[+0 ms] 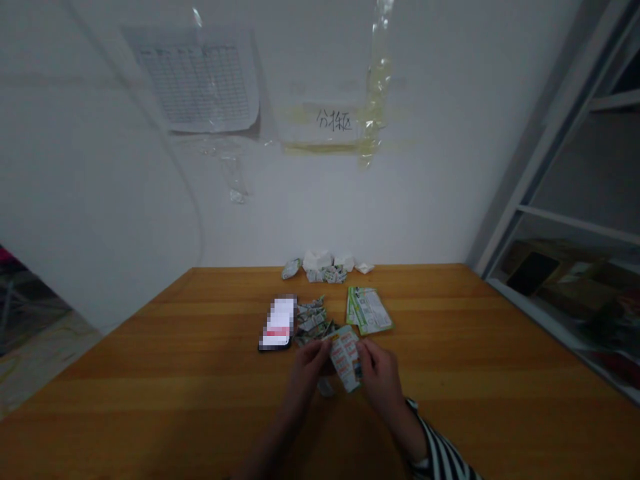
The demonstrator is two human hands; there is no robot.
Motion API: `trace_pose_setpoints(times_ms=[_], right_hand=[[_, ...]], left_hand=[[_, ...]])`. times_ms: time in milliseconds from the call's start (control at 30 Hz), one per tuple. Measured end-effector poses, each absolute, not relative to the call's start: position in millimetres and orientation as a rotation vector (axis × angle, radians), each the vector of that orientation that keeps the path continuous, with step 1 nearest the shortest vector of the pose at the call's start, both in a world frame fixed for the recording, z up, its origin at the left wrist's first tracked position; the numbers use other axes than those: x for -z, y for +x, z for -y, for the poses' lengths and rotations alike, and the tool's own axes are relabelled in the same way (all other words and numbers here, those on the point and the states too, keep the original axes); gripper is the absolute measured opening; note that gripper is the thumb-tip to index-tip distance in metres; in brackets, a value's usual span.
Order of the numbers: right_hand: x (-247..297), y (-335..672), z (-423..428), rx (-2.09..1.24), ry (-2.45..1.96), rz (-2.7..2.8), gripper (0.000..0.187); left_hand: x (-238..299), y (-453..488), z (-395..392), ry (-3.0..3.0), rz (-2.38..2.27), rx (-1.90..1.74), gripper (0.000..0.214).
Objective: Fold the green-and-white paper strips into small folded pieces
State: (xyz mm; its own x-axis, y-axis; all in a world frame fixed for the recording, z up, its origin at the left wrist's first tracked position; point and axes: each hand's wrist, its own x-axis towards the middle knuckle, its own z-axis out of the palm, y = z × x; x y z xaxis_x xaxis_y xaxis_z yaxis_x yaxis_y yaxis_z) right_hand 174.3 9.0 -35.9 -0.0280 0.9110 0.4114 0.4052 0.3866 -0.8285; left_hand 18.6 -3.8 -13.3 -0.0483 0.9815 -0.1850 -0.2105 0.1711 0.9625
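Between my two hands a small printed card (346,360), pale with orange blocks and a green edge, is held up over the wooden table. My left hand (310,363) pinches its left edge. My right hand (379,367) grips the right edge between thumb and fingers. Just beyond the card lie crumpled printed paper scraps (313,319). Green-edged printed cards (370,310) rest in an overlapping pile behind my right hand. A small whitish scrap (325,387) sits on the table below the card, partly shaded.
A phone (278,323) with a lit, blurred screen lies left of the scraps. Crumpled white tissue and paper (320,261) line the table's back edge by the wall. The wooden table (475,373) meets a shelf unit (565,220) at the right. Paper sheets (200,80) are taped to the wall.
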Motion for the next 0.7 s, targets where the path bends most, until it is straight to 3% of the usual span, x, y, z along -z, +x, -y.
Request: trace_pose_setpoints(times_ms=[467,700], right_hand=[[40,184,-18,-0.618,-1.255,1.329,0.041],[35,193,-28,-0.738,-1.15,1.525,0.041]], left_hand=[[24,35,17,1.192,-1.103,-0.905,0.036],[9,26,11,1.252,-1.054,-1.031,0.04]])
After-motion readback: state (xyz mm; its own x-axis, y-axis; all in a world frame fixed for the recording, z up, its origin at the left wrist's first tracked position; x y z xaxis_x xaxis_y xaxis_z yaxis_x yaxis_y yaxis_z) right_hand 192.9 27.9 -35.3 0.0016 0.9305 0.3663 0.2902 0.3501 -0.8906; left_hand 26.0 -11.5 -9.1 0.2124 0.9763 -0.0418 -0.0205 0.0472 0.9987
